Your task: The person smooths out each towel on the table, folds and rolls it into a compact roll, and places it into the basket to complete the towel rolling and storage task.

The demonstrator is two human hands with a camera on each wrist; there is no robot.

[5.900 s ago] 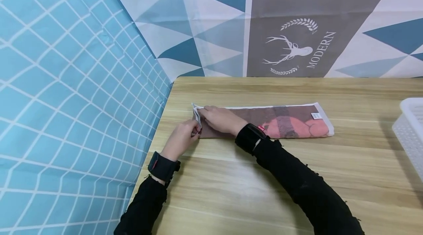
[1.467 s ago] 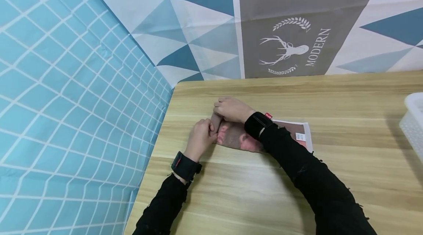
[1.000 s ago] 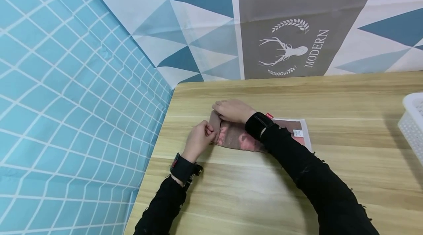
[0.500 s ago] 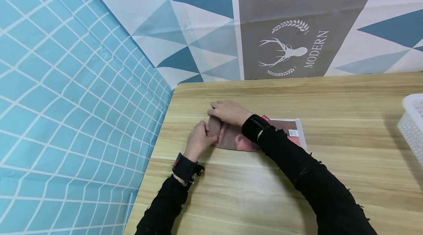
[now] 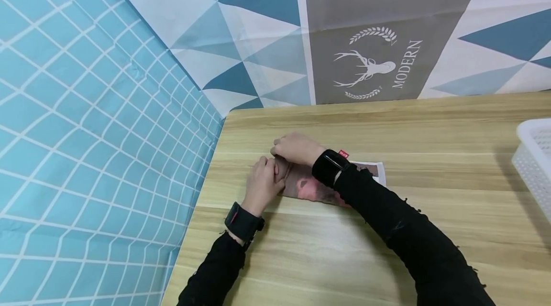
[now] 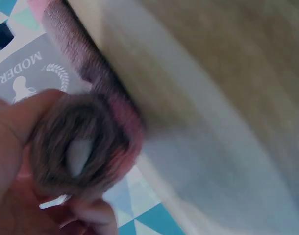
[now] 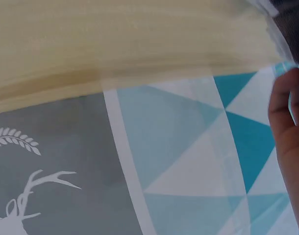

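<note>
A brown and pink towel [image 5: 306, 188] with a white edge lies on the table, its left end rolled up. My left hand [image 5: 261, 184] grips the near end of that roll, thumb and fingers curled round it. Close up in the left wrist view, the coiled end of the towel [image 6: 56, 161] shows its spiral between the left thumb and fingers [image 6: 93, 213]. Bent over the far end of the roll, my right hand [image 5: 297, 148] holds it with curled fingers. The right wrist view catches only part of the right hand [image 7: 291, 132] and a dark corner of the towel [image 7: 291, 24].
A white perforated basket [image 5: 531, 162] stands at the right edge of the wooden table [image 5: 327, 258]. Blue grid-patterned sheeting [image 5: 94, 153] hangs along the left side. Behind the table is a printed backdrop [image 5: 275, 33] with triangles and a deer.
Earlier the towel lay as a long flat strip with hands at its left end. Now that end is rolled, and the flat part reaches less far right. In the last second the roll has turned further.
</note>
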